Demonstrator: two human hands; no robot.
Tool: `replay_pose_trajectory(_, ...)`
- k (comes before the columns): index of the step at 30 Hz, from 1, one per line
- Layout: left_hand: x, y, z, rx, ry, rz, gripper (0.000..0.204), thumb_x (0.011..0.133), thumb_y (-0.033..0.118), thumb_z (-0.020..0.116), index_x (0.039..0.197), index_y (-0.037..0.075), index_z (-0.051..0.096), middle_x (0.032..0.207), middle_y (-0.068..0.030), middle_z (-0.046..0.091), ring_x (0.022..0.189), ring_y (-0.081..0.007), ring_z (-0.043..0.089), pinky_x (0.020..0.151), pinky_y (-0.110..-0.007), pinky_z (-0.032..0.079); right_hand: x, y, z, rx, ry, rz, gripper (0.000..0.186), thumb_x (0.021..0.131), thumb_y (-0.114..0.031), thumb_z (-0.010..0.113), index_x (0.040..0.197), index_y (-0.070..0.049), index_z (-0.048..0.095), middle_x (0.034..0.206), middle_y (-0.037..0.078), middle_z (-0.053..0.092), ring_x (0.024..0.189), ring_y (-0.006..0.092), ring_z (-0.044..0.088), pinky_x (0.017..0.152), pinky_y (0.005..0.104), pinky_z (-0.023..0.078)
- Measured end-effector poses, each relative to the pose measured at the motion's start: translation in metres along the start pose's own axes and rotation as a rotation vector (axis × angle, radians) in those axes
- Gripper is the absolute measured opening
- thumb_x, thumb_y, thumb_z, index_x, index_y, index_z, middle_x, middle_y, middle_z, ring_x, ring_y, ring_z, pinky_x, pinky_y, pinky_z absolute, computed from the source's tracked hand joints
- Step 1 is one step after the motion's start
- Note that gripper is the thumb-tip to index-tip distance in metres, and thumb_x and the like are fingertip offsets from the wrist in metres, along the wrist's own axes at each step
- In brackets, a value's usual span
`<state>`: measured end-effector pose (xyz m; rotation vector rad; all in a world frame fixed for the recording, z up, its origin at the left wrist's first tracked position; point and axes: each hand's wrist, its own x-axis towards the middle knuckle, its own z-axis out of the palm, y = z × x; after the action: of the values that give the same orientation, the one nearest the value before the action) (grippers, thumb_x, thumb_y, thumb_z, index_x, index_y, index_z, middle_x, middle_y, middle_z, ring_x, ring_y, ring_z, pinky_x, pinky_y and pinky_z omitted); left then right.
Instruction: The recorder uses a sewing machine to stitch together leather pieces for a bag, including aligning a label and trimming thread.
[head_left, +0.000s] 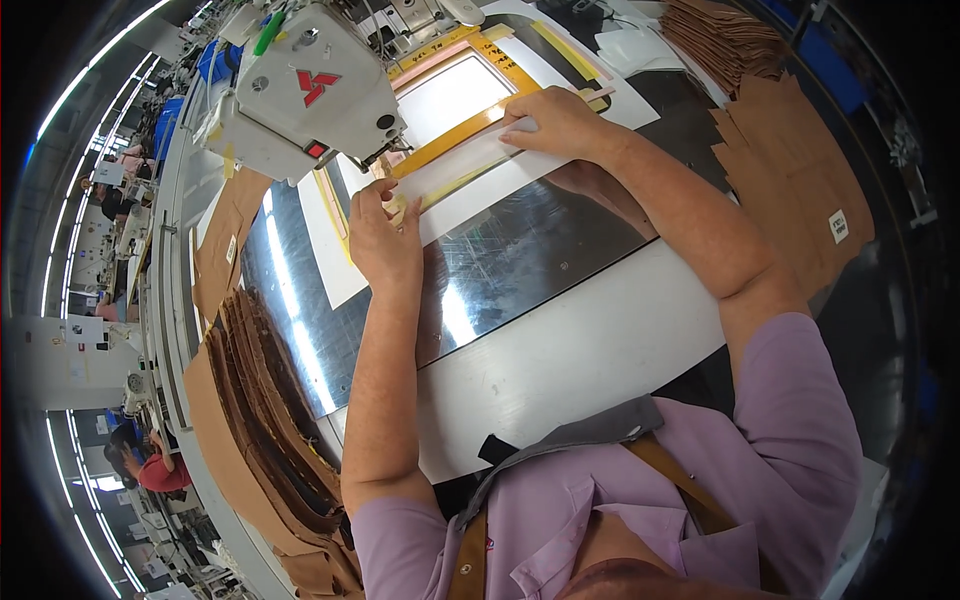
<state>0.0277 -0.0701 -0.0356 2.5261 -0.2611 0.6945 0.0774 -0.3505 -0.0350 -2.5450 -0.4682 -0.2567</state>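
My left hand (pixel 386 236) is at the left end of an orange-edged frame template (pixel 465 132), close under the sewing machine head (pixel 310 95). Its thumb and fingers stand apart, with the fingertips near the template's corner. At the template's right corner, my right hand (pixel 562 124) is curled over the edge. Something small and pale shows between its thumb and fingers; I cannot make out what. The template has a white middle and lies on a white sheet (pixel 345 288) bearing yellow strips.
A shiny metal plate (pixel 540 240) covers the table below the sheet. Brown pieces lie stacked on the left (pixel 255 400), and more brown panels (pixel 795 170) lie at the right. A further brown stack (pixel 725 40) is at the back right. A person in red (pixel 160 470) is far left.
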Motion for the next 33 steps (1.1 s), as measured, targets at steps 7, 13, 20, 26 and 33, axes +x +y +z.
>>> replay_pose_trajectory(7, -0.022, 0.014, 0.009, 0.143, -0.252, 0.493, 0.066, 0.098, 0.047, 0.065, 0.141, -0.002, 0.055, 0.146, -0.02, 0.057, 0.134, -0.036, 0.055, 0.112, -0.051, 0.04, 0.0, 0.006, 0.007, 0.001, 0.093, -0.033, 0.03, 0.089, -0.034, 0.076, 0.103, -0.008, 0.074, 0.092, 0.018, 0.075, 0.09, 0.0338, 0.072, 0.079, 0.0412, 0.055)
replay_pose_trajectory(13, -0.014, 0.004, 0.019, 0.169, -0.366, 0.38, 0.095, 0.097, 0.073, 0.043, 0.151, -0.005, 0.042, 0.155, -0.0247, 0.046, 0.147, -0.0372, 0.04, 0.122, -0.055, 0.024, -0.002, 0.004, 0.008, -0.156, 0.249, -0.079, 0.027, 0.088, -0.034, 0.077, 0.104, -0.012, 0.073, 0.089, 0.013, 0.075, 0.088, 0.0305, 0.072, 0.081, 0.0406, 0.054)
replay_pose_trajectory(20, -0.01, 0.007, 0.021, 0.163, -0.399, 0.336, 0.096, 0.097, 0.075, 0.042, 0.153, -0.003, 0.04, 0.156, -0.0233, 0.046, 0.148, -0.0361, 0.039, 0.122, -0.055, 0.022, -0.028, -0.021, -0.006, -0.32, 0.393, -0.3, 0.03, 0.087, -0.022, 0.075, 0.113, -0.008, 0.067, 0.109, 0.008, 0.071, 0.109, 0.028, 0.067, 0.097, 0.0442, 0.049)
replay_pose_trajectory(26, -0.011, 0.006, 0.021, 0.204, -0.396, 0.335, 0.095, 0.097, 0.075, 0.04, 0.155, 0.0, 0.038, 0.158, -0.0212, 0.044, 0.149, -0.0348, 0.037, 0.122, -0.056, 0.02, -0.061, -0.017, 0.015, -0.394, 0.052, -0.254, 0.067, 0.102, -0.052, 0.054, 0.144, 0.0, 0.051, 0.149, 0.019, 0.052, 0.145, 0.0313, 0.044, 0.124, 0.0459, 0.027)
replay_pose_trajectory(33, -0.007, 0.009, 0.025, 0.252, -0.408, 0.318, 0.099, 0.095, 0.077, 0.042, 0.156, -0.001, 0.036, 0.157, -0.0232, 0.044, 0.149, -0.0358, 0.038, 0.121, -0.06, 0.018, -0.042, -0.016, 0.001, -0.411, -0.143, -0.136, 0.086, 0.102, -0.066, 0.04, 0.152, 0.004, 0.041, 0.155, 0.024, 0.044, 0.151, 0.0341, 0.034, 0.127, 0.0494, 0.016)
